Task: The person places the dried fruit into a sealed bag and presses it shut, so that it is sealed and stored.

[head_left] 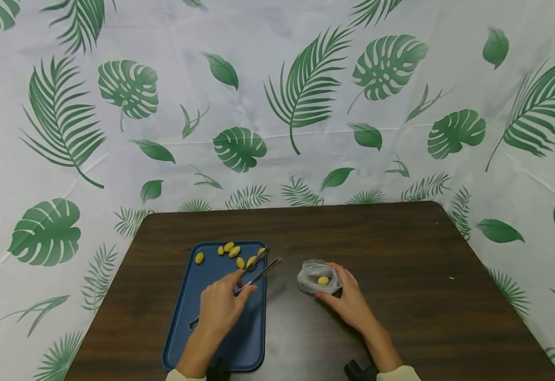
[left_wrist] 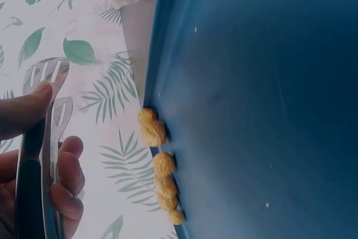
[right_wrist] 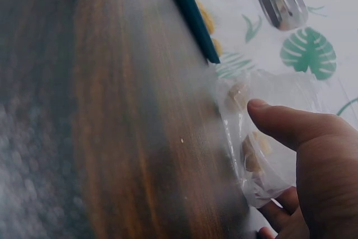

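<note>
- Tongs (left_wrist: 36, 138): shiny metal
- Bag (right_wrist: 279, 166): thin, crinkly clear plastic
- Yellow pieces (left_wrist: 152, 134): rough
- Tray (head_left: 239, 341): smooth, plastic-looking, satin
- Tabletop (head_left: 377, 238): wood-grain, slight gloss
- Backdrop (head_left: 306, 172): creased matt cloth

Slotted metal tongs (left_wrist: 34, 149), tips apart, slant up-right at the head view's lower centre, gripped by the left hand (head_left: 220, 306). A clear plastic bag (head_left: 308, 286) — mouth open, yellow pieces (head_left: 323, 281) inside — is held just right by the right hand (head_left: 352, 302). More yellow pieces (head_left: 234, 251) lie across the blue tray's (head_left: 196, 296) far end.
</note>
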`<state>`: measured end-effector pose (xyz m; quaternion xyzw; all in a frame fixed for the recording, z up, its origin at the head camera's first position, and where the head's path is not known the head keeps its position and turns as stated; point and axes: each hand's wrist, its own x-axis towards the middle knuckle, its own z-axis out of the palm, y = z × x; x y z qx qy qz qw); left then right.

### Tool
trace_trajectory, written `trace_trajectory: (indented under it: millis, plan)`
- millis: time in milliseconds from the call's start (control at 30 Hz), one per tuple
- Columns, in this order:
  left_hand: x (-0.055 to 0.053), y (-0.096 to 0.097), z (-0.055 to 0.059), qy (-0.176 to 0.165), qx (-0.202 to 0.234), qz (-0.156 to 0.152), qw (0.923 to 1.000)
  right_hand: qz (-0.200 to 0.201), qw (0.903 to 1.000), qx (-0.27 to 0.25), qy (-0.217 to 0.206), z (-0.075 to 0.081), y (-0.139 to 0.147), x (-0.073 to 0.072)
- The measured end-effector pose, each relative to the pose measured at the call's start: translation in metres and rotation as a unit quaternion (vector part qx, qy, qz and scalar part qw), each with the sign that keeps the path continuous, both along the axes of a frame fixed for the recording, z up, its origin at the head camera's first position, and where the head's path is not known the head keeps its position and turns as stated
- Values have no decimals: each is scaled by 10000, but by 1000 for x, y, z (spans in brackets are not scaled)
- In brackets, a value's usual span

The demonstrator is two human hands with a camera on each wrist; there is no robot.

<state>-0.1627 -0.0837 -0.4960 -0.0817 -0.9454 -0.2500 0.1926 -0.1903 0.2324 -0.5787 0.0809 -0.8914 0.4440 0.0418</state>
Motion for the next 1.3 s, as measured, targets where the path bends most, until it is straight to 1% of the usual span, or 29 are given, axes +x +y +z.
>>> trace_trajectory:
  millis: [233, 467, 767, 1000, 1133, 1300]
  plan:
    - [-5, -3, 1, -69, -6, 100, 9999, -29, 10000, 5, -28, 5, 3, 0]
    - [-8, -4, 1, -164, -46, 151, 9997, -57, 9999, -18, -101, 6, 6, 0]
    - [-2, -15, -1, -202, -121, 374, 9990, 19, 10000, -22, -49, 2, -1, 0]
    - [-1, -20, -4, -513, -70, 472, 9975, 51, 9999, -81, -110, 2, -1, 1]
    - [-2, -24, -5, -567, -37, 550, 9969, 60, 9999, -78, -92, 2, -1, 1]
    - [-5, -27, -4, -494, -30, 563, 9972, 23, 10000, -48, -77, 3, -2, 0]
